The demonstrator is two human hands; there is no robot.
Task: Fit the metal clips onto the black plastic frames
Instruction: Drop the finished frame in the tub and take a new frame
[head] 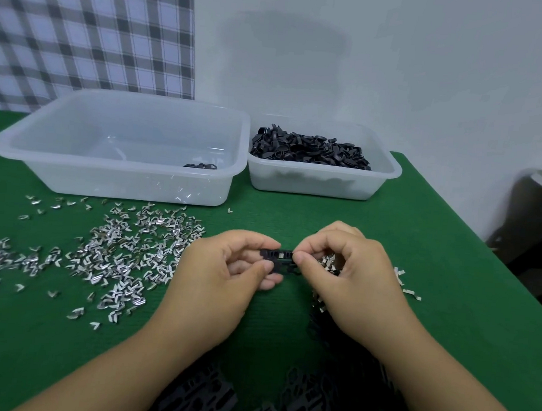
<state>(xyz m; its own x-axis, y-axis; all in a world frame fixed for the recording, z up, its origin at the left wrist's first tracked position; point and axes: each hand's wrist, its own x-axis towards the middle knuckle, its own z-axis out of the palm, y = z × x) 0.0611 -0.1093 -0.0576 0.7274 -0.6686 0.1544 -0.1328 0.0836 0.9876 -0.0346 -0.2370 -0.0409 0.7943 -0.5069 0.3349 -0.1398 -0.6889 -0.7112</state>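
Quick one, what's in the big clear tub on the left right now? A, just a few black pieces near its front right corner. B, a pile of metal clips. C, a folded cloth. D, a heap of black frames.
A: the large tub holds only a few black pieces by its front right corner, while the heap of black frames sits in the smaller tub beside it.
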